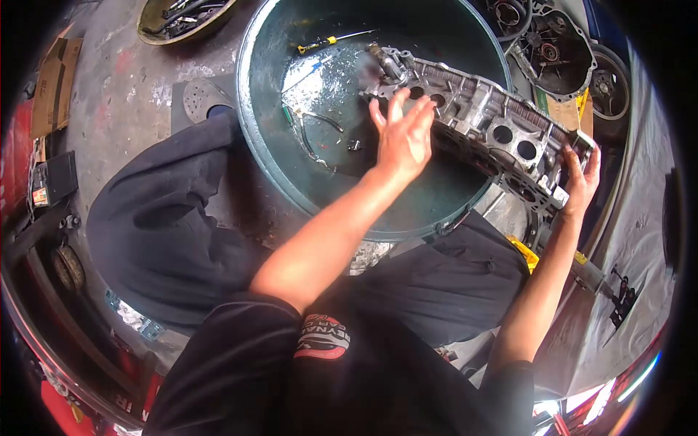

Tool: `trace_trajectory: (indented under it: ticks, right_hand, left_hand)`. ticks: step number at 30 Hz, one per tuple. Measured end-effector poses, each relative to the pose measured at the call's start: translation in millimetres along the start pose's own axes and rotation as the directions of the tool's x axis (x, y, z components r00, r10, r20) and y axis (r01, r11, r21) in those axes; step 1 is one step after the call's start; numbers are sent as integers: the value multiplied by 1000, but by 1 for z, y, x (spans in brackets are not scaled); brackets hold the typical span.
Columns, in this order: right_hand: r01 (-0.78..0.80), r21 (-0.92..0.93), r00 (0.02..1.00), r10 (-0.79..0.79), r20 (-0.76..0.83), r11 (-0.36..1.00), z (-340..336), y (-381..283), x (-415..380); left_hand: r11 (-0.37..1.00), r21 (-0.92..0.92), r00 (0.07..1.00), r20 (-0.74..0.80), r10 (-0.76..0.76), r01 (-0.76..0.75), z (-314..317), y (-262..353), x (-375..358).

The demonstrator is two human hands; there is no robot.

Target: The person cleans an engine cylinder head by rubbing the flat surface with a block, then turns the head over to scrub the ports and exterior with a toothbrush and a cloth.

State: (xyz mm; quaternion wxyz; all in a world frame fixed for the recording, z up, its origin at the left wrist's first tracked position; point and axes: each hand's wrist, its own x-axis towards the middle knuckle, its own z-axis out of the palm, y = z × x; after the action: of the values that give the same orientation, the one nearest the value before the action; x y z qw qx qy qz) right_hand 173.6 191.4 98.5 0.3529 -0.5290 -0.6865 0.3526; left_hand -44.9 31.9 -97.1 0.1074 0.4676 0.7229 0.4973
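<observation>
Resting across the rim of a big dark basin (251, 138), upper middle of the frame, is a grey cylinder head (480, 127). The left hand (402, 138) lies on it with fingers spread — flat, not gripping. The right hand (582, 182) grasps its far right end. Inside the basin lie a yellow-handled screwdriver (323, 42) and pliers (305, 131) — gearbox housings (556, 47) crowd the upper right.

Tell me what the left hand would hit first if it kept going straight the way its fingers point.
Probably the cylinder head: the left hand is spread open with fingertips already at its near edge, though depth is hard to judge.
</observation>
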Motion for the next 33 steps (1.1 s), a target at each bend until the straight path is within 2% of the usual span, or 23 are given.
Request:
trace_trajectory:
  ticks: [2,4,5,7,8,9,10,11,12,13,14,15,16,18,19,20,24,25,28,30,32,33]
  right_hand:
    - [42,-98,998,-46,-33,994,-19,22,-4]
    - [-2,-37,999,0,-49,999,-28,32,-16]
    - [-5,-25,998,3,-57,1000,-35,40,-18]
    - [2,-47,995,-7,-98,999,-50,52,-22]
    - [-14,43,996,18,-91,999,-55,59,-27]
    - [24,-86,996,-31,-86,996,-55,56,-32]
    - [55,-215,995,-72,-76,975,-51,52,-37]
    - [106,-204,989,-125,-81,973,-46,51,-40]
    - [37,-85,997,-43,-69,996,-50,54,-41]
    - [21,-78,997,-26,-67,997,-51,55,-41]
    - [3,-68,998,-7,-65,998,-50,52,-40]
    - [25,-91,996,-33,-84,996,-44,46,-40]
    - [43,30,994,-40,-101,999,-36,43,-39]
    - [61,-19,994,-63,-87,998,-36,42,-38]
    - [88,-61,991,-93,-94,994,-34,39,-38]
    - [111,-103,987,-122,-101,988,-31,38,-39]
    - [56,-76,994,-62,-84,996,-41,46,-40]
    - [40,-88,993,-50,-109,995,-37,41,-42]
    - [67,-151,990,-84,-110,986,-41,48,-45]
    - [61,-104,991,-73,-111,993,-40,52,-43]
    - [-23,-128,992,7,-126,992,-43,47,-42]
    - [3,-66,995,-9,-96,998,-42,48,-42]
  left_hand:
    - [1000,2,998,66,12,-12,-6,2,-15]
    - [997,-17,992,101,80,-79,-6,-2,-4]
    - [997,-18,983,165,79,-78,-7,-2,1]
    - [999,-38,981,190,46,-39,-6,5,-10]
    - [999,-34,979,200,37,-30,-9,7,-18]
    - [996,-83,978,206,39,-22,-12,5,-23]
    - [995,-98,986,164,41,-25,-19,4,-17]
    - [993,-100,998,10,67,-65,-22,-3,-6]
    - [990,-97,987,-136,88,-102,-26,-5,15]
    - [993,-17,958,-264,109,-117,-27,-5,34]
    - [990,16,958,-252,139,-140,-32,-2,47]
    - [984,27,970,-169,176,-174,-27,-3,47]
    - [976,39,972,-95,216,-213,-21,-3,46]
    - [965,132,972,101,214,-226,-7,-1,15]
    - [973,66,970,118,212,-221,1,-8,-7]
    - [990,12,984,108,140,-142,-1,-3,-18]
    - [982,-40,976,108,188,-185,7,-7,-4]
    - [984,-21,972,155,178,-177,3,-6,-3]
    - [985,-34,973,151,173,-169,-11,-5,-19]
    - [985,-28,969,174,173,-171,-6,-8,-5]
    - [990,-27,960,240,142,-140,-8,-6,8]
    - [988,-21,961,230,155,-154,-11,-4,1]
